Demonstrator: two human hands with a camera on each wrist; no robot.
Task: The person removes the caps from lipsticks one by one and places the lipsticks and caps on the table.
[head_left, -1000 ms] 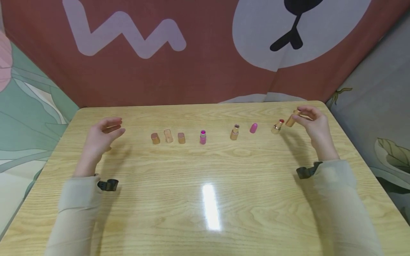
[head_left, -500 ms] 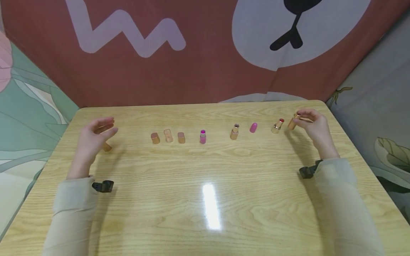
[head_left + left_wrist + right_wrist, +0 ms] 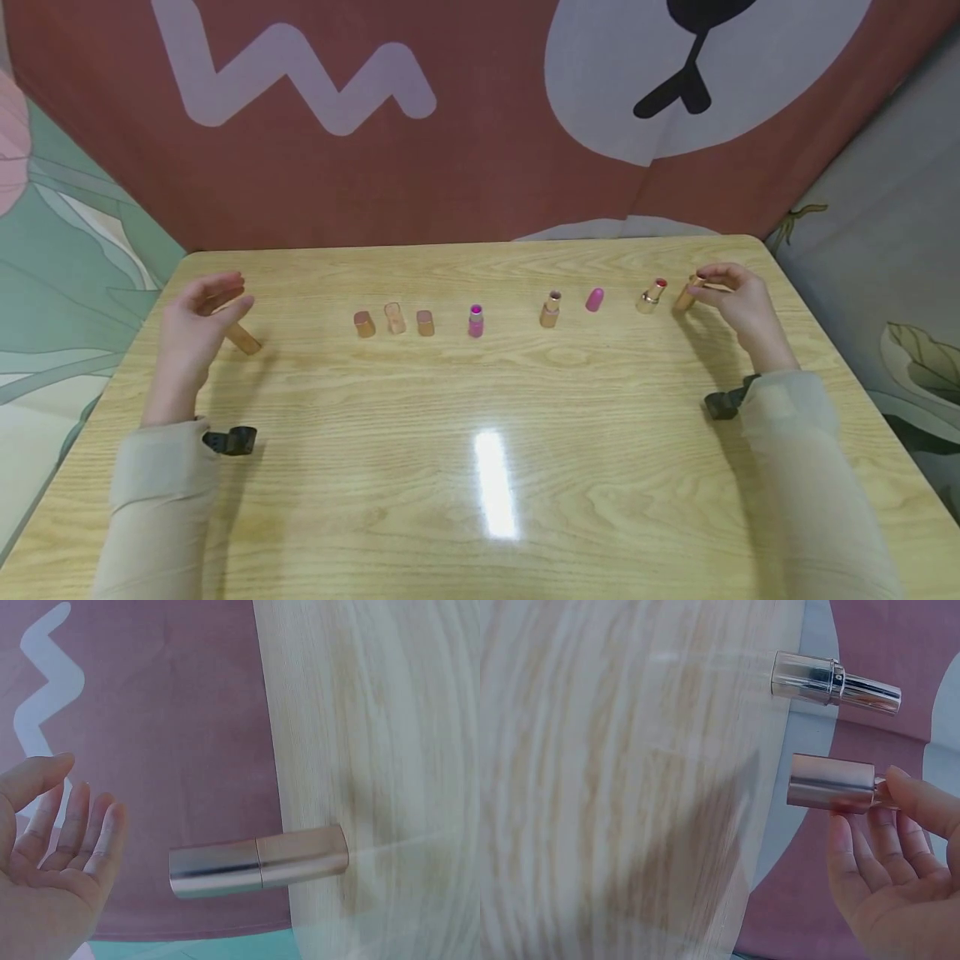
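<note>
R hand [image 3: 738, 304] sits at the far R end of the wooden table [image 3: 480, 433], fingers curled, tips pinching the top of a gold lipstick base [image 3: 686, 295] that stands w/ its bottom on the table; wrist view shows the same: fingertips [image 3: 900, 784] on the tube's upper end, lower end [image 3: 832, 784] at the wood. Just L of that hand stands an open gold lipstick w/ red tip [image 3: 651, 297], close to the held tube but apart from it. Further L from the R hand: a pink cap [image 3: 594, 299] lying down, then a gold tube w/ pale tip [image 3: 550, 309], then a pink lipstick [image 3: 476, 321] upright near mid-table. L hand [image 3: 197, 321] hovers at the far L end, wide and relaxed, fingers straight-ish, gripping nothing. Just beside its fingers, on the inner side, stands a closed gold lipstick [image 3: 242, 337]; wrist view shows a gap betw. fingers [image 3: 75, 825] and the tube [image 3: 259, 862], no contact. Betw. the L hand and the pink lipstick, three gold caps [image 3: 394, 320] sit in a short row, near each other. Both arms in beige sleeves [image 3: 161, 492], a dark strap at each wrist.
</note>
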